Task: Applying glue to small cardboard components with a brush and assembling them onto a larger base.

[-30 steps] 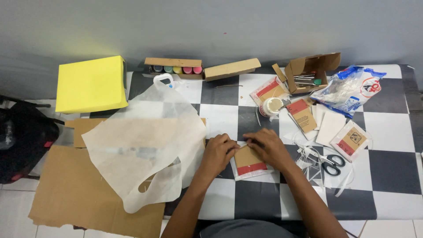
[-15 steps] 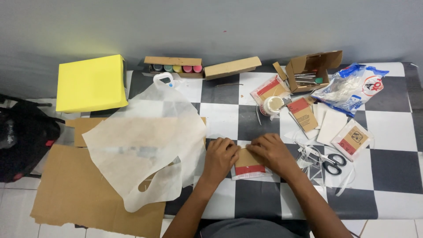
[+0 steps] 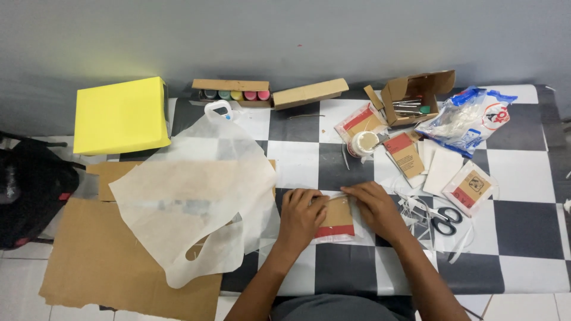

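Since the earlier frames, both hands have been drawn closer together over the small packet, and its upper edge is now pinched rather than merely covered.

At the far left, a yellow box sits against the wall, with brown cardboard sheets and a translucent white plastic bag spread beside it.

The left hand is laid palm-down on the packet's left half, fingers curled and half closed, their tips pressed at the top edge. The packet, a flat clear-wrapped card of brown with a red strip, lies on the checkered table directly before the person. It is judged light, thin and bendable, with a slippery film; it would best be held at its edges or corners, where the wrap can be gripped without creasing the card.

The right hand is set against the packet's right edge, fingers bent inward and nearly closed on the top corner. Both forearms are angled inward from below, wrists low.

Further right, scissors and similar packets lie near.
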